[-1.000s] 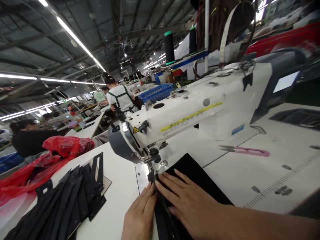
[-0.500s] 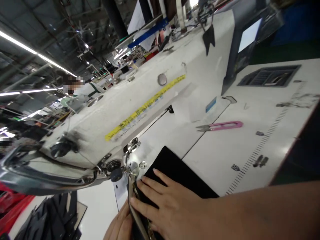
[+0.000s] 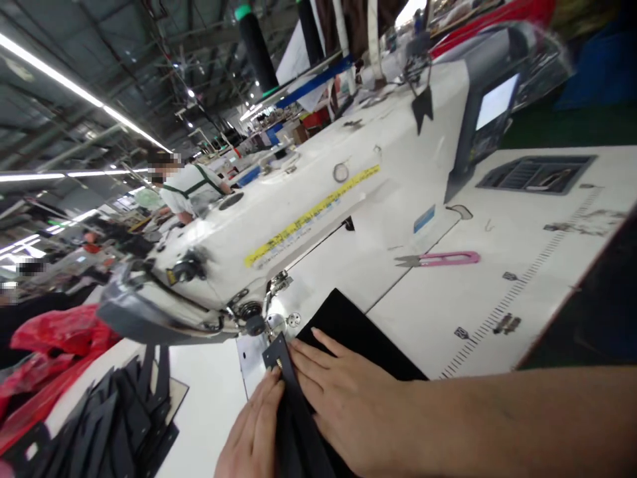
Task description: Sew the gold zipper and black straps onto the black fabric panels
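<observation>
A black fabric piece [image 3: 368, 338] lies on the machine bed, with a dark strip [image 3: 298, 411] with small holes along its left side. My right hand [image 3: 348, 398] rests flat on the black fabric, fingers stretched towards the needle area and touching the strip's right edge. From the left, my left hand [image 3: 256, 425] grips the strip's edge with its fingers together; its thumb is hidden. A small pale toothed detail shows by the left fingertips. Just beyond the strip's tip is the sewing machine's needle area [image 3: 273, 325], partly hidden by the head.
Pink-handled thread snips [image 3: 438, 259] lie on the table right of the sewing machine [image 3: 318, 212]. Dark cut strips [image 3: 119, 418] are heaped at left beside red plastic [image 3: 60, 345]. A ruler scale [image 3: 497, 305] runs along the table's right side. Another person [image 3: 189, 186] stands beyond the machine.
The view has shifted, so the machine appears further right. The dark strip now lies with its holed end towards the needle, where a narrow pale edge showed before. Both hands stay beside it.
</observation>
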`<state>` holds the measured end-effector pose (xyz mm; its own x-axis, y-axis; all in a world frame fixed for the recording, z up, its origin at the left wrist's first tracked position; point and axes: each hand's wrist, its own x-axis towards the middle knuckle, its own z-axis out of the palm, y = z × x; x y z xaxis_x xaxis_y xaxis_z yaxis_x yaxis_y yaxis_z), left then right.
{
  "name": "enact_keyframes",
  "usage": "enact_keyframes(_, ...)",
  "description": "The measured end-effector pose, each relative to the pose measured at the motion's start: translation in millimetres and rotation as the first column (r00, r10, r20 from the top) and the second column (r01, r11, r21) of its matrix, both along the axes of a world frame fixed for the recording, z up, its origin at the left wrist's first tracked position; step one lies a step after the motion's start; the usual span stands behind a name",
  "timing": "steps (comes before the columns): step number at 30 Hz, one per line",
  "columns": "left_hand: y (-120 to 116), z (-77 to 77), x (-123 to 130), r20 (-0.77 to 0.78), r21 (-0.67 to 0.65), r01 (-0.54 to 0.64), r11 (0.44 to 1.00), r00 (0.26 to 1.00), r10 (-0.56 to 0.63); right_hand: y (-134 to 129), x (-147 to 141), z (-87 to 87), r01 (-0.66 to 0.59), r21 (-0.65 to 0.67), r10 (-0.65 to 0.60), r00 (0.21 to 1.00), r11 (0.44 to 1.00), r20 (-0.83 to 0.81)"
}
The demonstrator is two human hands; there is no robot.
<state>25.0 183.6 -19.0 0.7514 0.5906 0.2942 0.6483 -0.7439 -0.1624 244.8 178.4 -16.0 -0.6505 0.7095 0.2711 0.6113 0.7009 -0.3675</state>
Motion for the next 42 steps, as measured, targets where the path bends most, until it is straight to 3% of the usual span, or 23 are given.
enact_keyframes(6, -9.7, 1.2, 11.6, 0.061, 0.159, -0.066, 0.985, 0.997, 0.057, -4.0, -4.0, -0.7, -0.056, 0.056, 0.055, 0.998, 0.997, 0.018)
enact_keyframes(9, -15.7, 2.1, 17.1, 0.081, 0.153, -0.135, 0.979, 0.989, 0.124, -4.1, -6.2, -0.4, -0.063, 0.076, 0.057, 0.996, 0.995, 0.072)
enact_keyframes(13, -19.3, -0.4, 17.4, 0.117, 0.178, -0.144, 0.974, 0.985, 0.124, -5.9, -8.6, 0.2, -0.062, 0.124, 0.049, 0.994, 0.99, 0.1)
enact_keyframes(16, -18.6, -2.3, 16.2, 0.135, 0.187, -0.138, 0.973, 0.984, 0.113, -6.1, -10.1, 1.2, -0.071, 0.085, 0.061, 0.991, 0.994, 0.12)
enact_keyframes(20, -11.1, -3.7, 15.7, 0.167, 0.168, -0.106, 0.98, 0.983, 0.078, 0.3, -12.4, 1.7, -0.074, 0.045, 0.065, 0.983, 0.996, 0.174)
enact_keyframes(29, 16.6, -11.2, 15.4, 0.197, 0.058, -0.16, 0.985, 0.969, 0.146, 30.9, -16.0, -0.5, -0.072, 0.104, 0.053, 0.982, 0.992, 0.183)
enact_keyframes(36, 22.4, -14.0, 12.2, 0.231, 0.106, -0.117, 0.987, 0.969, 0.09, 37.1, -16.3, 0.8, -0.095, 0.106, 0.074, 0.979, 0.99, 0.191)
enact_keyframes(42, 29.6, -36.5, 14.4, 0.337, 0.197, -0.141, 0.97, 0.939, 0.068, 40.9, -15.6, -2.9, -0.095, 0.039, 0.086, 0.977, 0.995, 0.194)
